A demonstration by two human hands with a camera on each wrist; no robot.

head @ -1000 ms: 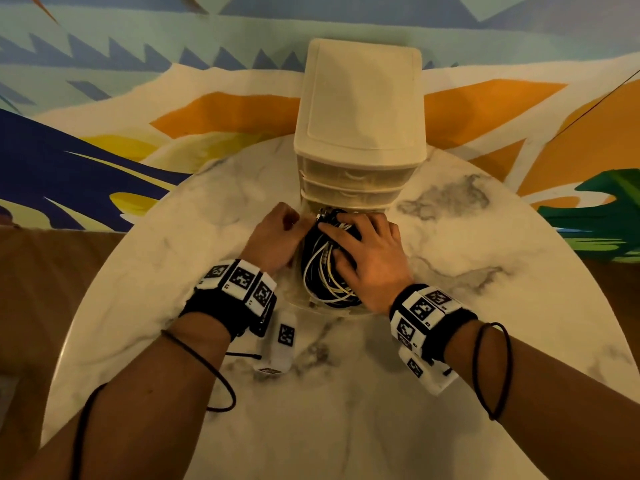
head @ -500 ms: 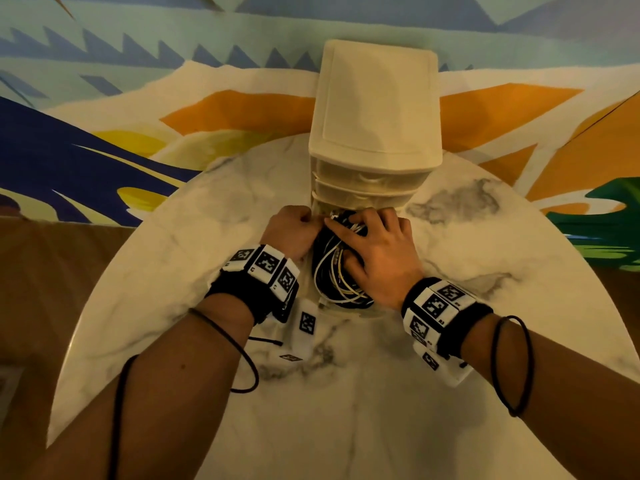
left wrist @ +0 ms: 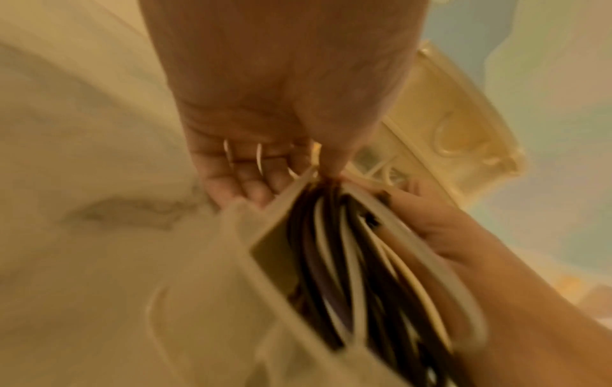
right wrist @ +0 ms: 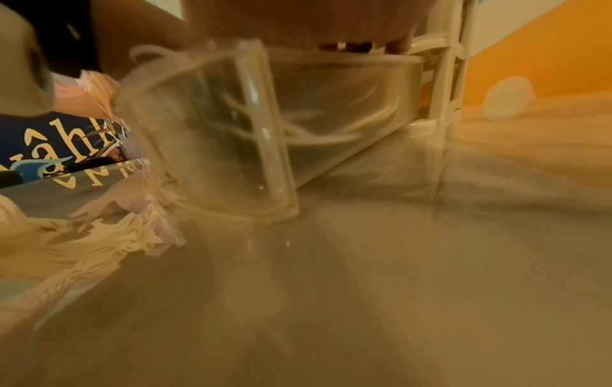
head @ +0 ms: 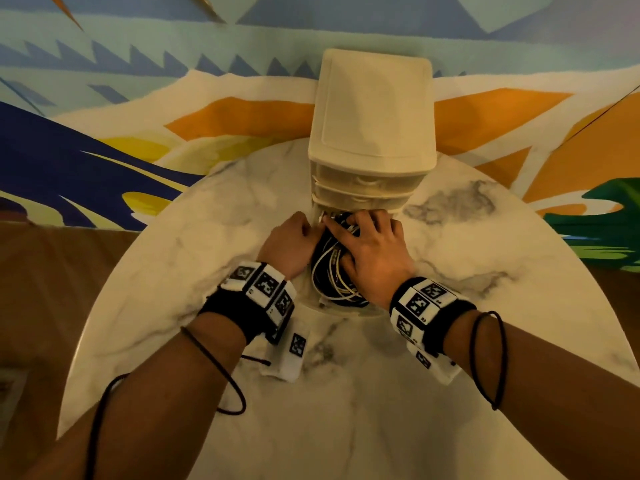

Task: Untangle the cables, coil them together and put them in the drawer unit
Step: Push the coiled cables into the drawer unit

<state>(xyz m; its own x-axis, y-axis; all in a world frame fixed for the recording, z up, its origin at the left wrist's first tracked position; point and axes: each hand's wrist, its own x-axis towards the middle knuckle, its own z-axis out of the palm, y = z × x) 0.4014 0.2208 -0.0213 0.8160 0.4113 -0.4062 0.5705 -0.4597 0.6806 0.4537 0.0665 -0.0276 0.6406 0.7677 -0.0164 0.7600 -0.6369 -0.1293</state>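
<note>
The cables (head: 332,271), a black-and-white coil, lie in the drawer (head: 323,303) pulled out of the bottom of the unit (head: 372,109), toward the person. The right hand (head: 372,251) lies on top of the coil, fingers spread and pressing it down near the unit's front. The left hand (head: 289,245) is at the drawer's left wall, thumb and fingers pinching its rim (the left wrist view shows this, blurred). The drawer's long axis runs straight into the unit, so closing it looks like a push away from the person; some loops still seem to stand above the rim.
</note>
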